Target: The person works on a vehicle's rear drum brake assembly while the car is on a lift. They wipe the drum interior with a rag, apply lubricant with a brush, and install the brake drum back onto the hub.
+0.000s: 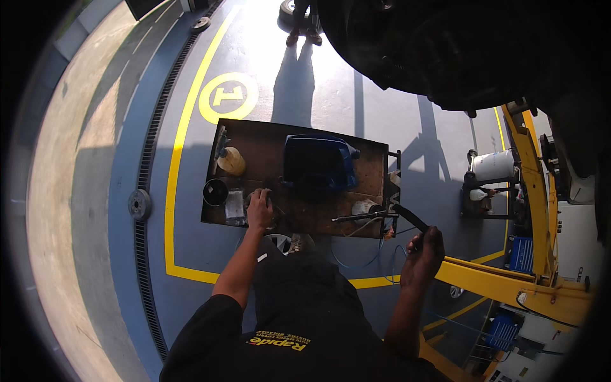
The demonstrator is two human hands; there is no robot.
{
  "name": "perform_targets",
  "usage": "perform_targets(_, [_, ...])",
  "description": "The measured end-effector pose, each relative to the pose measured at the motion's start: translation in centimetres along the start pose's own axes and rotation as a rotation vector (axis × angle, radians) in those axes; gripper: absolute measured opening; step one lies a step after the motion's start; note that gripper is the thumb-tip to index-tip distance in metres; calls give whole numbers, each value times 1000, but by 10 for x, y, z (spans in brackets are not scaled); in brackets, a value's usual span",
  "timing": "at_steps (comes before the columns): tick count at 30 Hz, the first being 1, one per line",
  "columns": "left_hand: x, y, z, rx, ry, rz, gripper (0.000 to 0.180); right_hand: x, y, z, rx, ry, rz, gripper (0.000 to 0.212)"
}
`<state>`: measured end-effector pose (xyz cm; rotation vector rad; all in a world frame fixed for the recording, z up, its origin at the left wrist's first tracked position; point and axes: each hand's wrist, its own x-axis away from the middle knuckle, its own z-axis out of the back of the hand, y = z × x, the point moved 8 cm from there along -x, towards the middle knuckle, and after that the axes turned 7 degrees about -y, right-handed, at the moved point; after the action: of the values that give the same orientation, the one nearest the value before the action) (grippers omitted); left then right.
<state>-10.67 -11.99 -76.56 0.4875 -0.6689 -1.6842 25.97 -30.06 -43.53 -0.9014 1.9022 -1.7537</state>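
Left hand (259, 209): your grip half-curls beside the pale packet (235, 205), near the worktop's (258, 137) near edge; hold unclear.
Right hand (426, 256): your grip closes round the black tool's (409, 217) end, perhaps for reach, by the near-right corner.

A brown table (264, 143) holds a big blue jug (319, 162). At its left are a yellowish bottle (232, 162), black cup (215, 192) and pale packet (235, 207).

Head-worn fisheye, looking down, table (259, 145) near, outer view too dark to tell
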Motion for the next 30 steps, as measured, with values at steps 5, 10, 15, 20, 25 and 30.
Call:
perform_targets(5, [4,19,-62,-414,-497,-449,38,23,41,-16,14,118,-116,22])
perform_targets(10, [33,34,-155,-450,-656,-596,31,48,45,-63,-6,108,-130,19])
perform_targets(15, [51,34,-182,-604,-660,-785,33,77,-7,-75,186,213,164,19])
perform_targets(20, [35,58,-129,-257,-792,-715,42,108,-66,-66,223,384,344,31])
perform_targets(25, [-2,175,106,639,-474,-600,47,117,-167,-52,123,505,631,33])
perform_targets(30, [-72,355,432,1513,-321,-836,55,103,-254,-54,465,698,846,44])
